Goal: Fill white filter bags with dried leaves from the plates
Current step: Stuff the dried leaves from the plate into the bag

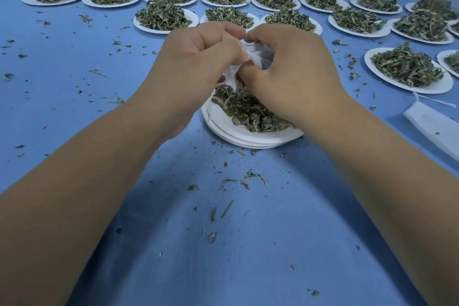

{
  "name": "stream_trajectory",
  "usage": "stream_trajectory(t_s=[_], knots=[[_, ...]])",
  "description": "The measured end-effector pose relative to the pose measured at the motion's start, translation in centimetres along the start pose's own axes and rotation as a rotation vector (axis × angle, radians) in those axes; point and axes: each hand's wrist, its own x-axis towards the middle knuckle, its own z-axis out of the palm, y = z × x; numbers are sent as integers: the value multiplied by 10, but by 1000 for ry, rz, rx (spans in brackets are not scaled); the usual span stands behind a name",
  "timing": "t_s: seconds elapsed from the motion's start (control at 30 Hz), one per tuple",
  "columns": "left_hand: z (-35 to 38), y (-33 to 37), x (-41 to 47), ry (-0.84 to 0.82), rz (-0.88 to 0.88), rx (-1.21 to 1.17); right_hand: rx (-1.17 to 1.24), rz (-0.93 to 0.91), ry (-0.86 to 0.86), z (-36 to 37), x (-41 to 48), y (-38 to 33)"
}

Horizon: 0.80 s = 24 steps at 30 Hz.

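My left hand [198, 57] and right hand [290, 64] meet, and the curled fingers of both pinch a crumpled white filter bag [258, 53] between them. Directly below my grip sits a stack of paper plates [223, 129] with dried leaves [250, 112] on top. Heaped plates [141, 25] lie beyond my knuckles, and flat bags [432, 122] lie right of my right wrist.

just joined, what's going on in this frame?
A person is working with both hands. The left hand and right hand pinch a crumpled white filter bag above the nearest white paper plate of dried green leaves. Many more leaf-piled plates sit on the blue cloth. Flat white bags lie at the right.
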Motion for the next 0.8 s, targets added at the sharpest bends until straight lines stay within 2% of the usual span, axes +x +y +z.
stream_trajectory(t_s=[0.13, 0.23, 0.5, 0.63, 0.73, 0.8], knots=[[4, -1, 0, -80, -20, -73, -57, 4, -9, 0, 3, 1], [3, -6, 2, -68, -36, -72, -40, 15, -16, 0, 3, 0], [-7, -14, 9, 138, -4, -43, 117, -62, 40, -1, -3, 0], [-10, -15, 10, 207, 19, -23, 203, -35, 46, -2, -4, 2], [-2, -10, 4, 158, 3, -56, 138, -53, 63, -3, -4, 6], [5, -8, 0, 121, 8, 5, 98, -60, 67, -5, -4, 8]])
